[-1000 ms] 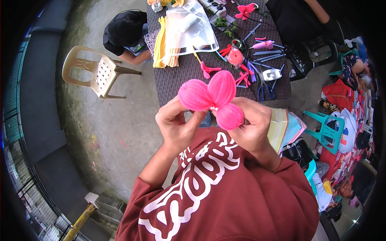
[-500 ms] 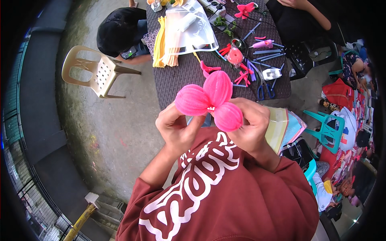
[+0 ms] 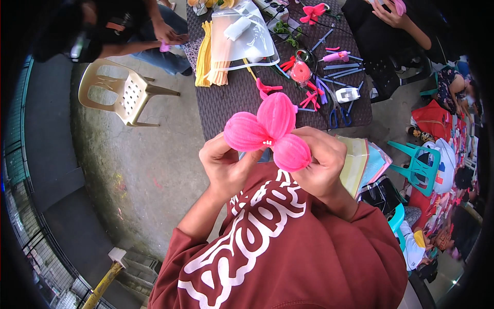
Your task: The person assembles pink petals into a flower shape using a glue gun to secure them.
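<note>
I hold a pink flower (image 3: 270, 129) made of three fuzzy ribbed petals in front of my chest, with a tiny white centre showing. My left hand (image 3: 224, 167) pinches the left petal from below. My right hand (image 3: 321, 165) grips the lower right petal and the back of the flower. Both forearms come up from my dark red printed sweatshirt (image 3: 278, 247). The flower's stem, if any, is hidden behind my fingers.
A dark woven table (image 3: 234, 98) ahead holds yellow strips (image 3: 205, 54), a clear plastic bag (image 3: 242, 36), pink pieces, blue sticks, scissors (image 3: 337, 113). A beige plastic chair (image 3: 126, 92) stands left. Other people sit at top left and top right. Coloured sheets (image 3: 363, 162) and a teal chair (image 3: 422, 165) lie right.
The flower has stayed between both hands and turned slightly, its petals now spread a little wider. The person at the top left has shifted position.
</note>
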The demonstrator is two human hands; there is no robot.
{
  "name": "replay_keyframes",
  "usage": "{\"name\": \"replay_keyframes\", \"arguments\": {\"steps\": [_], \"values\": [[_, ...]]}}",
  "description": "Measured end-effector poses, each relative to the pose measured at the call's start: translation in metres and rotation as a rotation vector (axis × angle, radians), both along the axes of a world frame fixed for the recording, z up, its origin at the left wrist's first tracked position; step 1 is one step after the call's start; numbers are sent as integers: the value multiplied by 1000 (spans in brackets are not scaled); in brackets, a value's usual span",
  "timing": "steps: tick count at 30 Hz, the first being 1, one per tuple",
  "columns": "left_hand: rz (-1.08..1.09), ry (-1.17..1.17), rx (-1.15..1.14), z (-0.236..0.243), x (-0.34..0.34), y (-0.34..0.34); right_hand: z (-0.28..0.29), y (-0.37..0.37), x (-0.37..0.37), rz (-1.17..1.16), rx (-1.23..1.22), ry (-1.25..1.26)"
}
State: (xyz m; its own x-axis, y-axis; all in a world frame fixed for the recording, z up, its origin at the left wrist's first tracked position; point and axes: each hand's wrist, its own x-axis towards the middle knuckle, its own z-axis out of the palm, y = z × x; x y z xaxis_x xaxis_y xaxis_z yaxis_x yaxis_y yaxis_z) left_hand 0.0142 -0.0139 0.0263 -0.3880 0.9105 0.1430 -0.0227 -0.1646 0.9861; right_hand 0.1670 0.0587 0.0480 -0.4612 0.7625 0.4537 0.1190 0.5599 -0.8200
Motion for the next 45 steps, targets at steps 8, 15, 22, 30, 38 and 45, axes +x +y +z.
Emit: {"name": "replay_keyframes", "arguments": {"steps": [8,15,22,30,38,45], "values": [[5,-36,-15,1,2,0,0,-2,-5,-23,11,30],[-7,-65,-47,-2,-2,0,-5,-1,-8,-11,-37,5],[-27,-108,17,-10,-4,8,-10,3,-7,-36,-139,14],[-1,-77,23,-8,-5,11,-13,5,-10,-16,-89,17],[13,-23,-2,-13,-7,13,-18,8,-14,-22,-101,10],[-40,-224,-67,-16,-14,17,-23,17,-11,-70,-92,10]]}}
